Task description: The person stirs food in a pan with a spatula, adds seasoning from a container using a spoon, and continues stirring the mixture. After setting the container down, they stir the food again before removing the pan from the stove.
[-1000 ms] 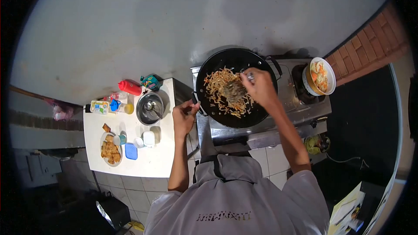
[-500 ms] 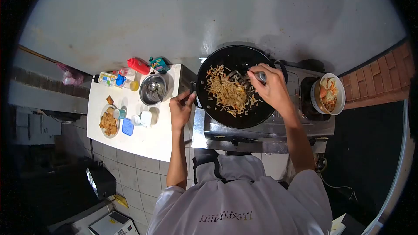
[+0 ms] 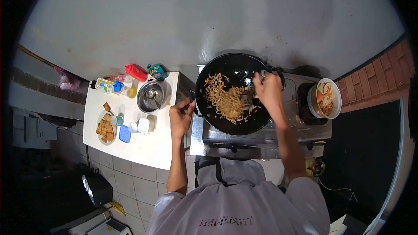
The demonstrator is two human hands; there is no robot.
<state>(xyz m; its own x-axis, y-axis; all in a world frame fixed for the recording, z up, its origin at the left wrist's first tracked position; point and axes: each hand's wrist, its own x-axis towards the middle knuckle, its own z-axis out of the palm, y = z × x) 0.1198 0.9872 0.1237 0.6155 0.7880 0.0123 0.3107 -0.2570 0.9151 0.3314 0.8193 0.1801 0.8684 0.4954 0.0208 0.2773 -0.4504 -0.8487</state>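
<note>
A black wok (image 3: pixel 235 65) sits on the stove, with shredded, noodle-like food (image 3: pixel 224 103) heaped toward its left and middle. My left hand (image 3: pixel 180 119) is closed on the wok's left side handle (image 3: pixel 192 97). Over the wok's right part, my right hand (image 3: pixel 269 90) is wrapped round the handle of a spatula (image 3: pixel 247 99). The spatula's blade is in the food, blurred by motion and partly covered. Bare oily metal shows at the wok's upper right.
Right of the wok, a white bowl of food (image 3: pixel 335 109) stands on the stove (image 3: pixel 287 130). The white table (image 3: pixel 143 154) at left bears a steel bowl (image 3: pixel 151 97), a plate of fried pieces (image 3: pixel 106 130), a red bottle (image 3: pixel 136 73), and several containers.
My right hand has turned and moved slightly down, shifting the spatula's blade down through the food. The food has been pushed lower and left. My left hand stays on the handle.
</note>
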